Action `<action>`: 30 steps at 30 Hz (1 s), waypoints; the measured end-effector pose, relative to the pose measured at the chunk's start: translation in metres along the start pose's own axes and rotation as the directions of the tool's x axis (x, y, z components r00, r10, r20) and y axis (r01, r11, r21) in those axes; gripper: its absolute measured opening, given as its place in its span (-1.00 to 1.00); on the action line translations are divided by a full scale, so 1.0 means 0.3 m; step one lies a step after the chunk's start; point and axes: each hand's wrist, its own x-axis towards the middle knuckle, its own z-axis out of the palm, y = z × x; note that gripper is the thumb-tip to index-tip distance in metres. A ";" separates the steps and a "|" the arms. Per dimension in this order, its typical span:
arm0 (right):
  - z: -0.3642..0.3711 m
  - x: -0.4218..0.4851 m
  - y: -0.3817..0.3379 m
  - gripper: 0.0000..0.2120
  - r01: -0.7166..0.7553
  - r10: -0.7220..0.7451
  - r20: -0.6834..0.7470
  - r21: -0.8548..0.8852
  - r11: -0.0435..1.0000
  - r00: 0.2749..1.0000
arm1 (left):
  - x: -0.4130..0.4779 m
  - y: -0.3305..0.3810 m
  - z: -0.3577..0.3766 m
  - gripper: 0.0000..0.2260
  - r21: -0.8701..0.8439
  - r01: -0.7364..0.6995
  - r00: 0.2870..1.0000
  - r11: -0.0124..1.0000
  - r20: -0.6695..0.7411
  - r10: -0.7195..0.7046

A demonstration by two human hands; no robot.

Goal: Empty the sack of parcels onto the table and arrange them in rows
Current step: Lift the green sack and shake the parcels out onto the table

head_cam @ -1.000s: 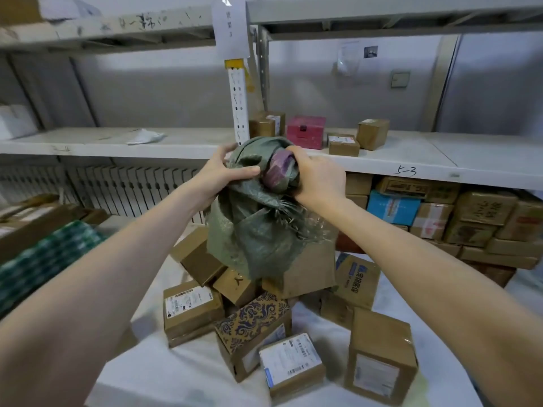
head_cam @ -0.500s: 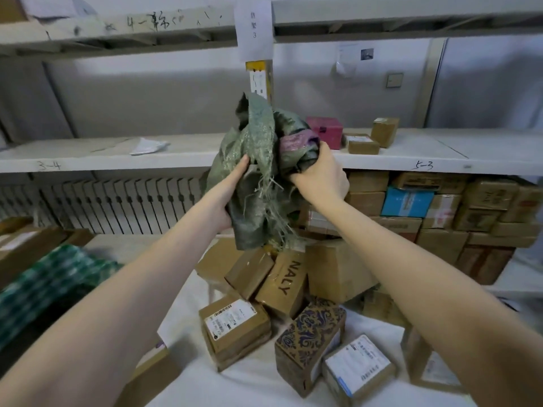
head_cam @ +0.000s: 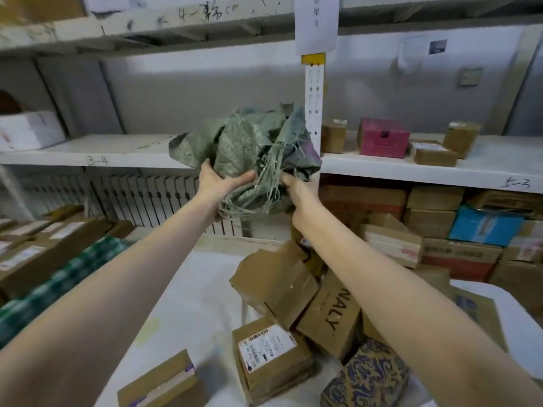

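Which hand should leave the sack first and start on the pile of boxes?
Right, probably: the right hand has its forearm directly over the heap of brown cardboard parcels. The left hand, off to the heap's side, can carry the crumpled green woven sack aside in its grip.

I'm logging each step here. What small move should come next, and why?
Probably put the sack aside: it looks crumpled and empty in the left hand and right hand, while the boxes lie heaped on the table, not in rows.

Grey-green sack [head_cam: 249,148], brown parcels [head_cam: 276,283]
A patterned box [head_cam: 367,374] is coloured navy and tan; a pink box [head_cam: 382,141] is seen.
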 end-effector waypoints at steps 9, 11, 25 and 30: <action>0.244 0.164 0.250 -0.51 -0.418 0.379 0.300 0.075 0.905 0.875 | 0.153 -0.156 -0.186 -0.64 0.071 0.476 0.868 0.876 0.121 -0.482; 0.247 0.178 0.292 -0.57 -0.479 0.437 0.347 0.039 0.877 0.830 | 0.202 -0.227 -0.209 -0.69 0.022 0.518 0.845 0.855 0.143 -0.515; 0.403 0.363 0.471 -0.80 0.198 0.299 0.333 -0.893 0.405 0.894 | 0.575 -0.824 -0.411 -0.13 0.490 0.373 0.928 0.788 -0.199 -0.315; 0.493 0.482 0.635 -0.33 0.407 0.243 0.419 -0.908 0.103 0.875 | 0.720 -0.854 -0.395 -0.33 0.661 0.162 0.982 0.733 -0.034 -0.186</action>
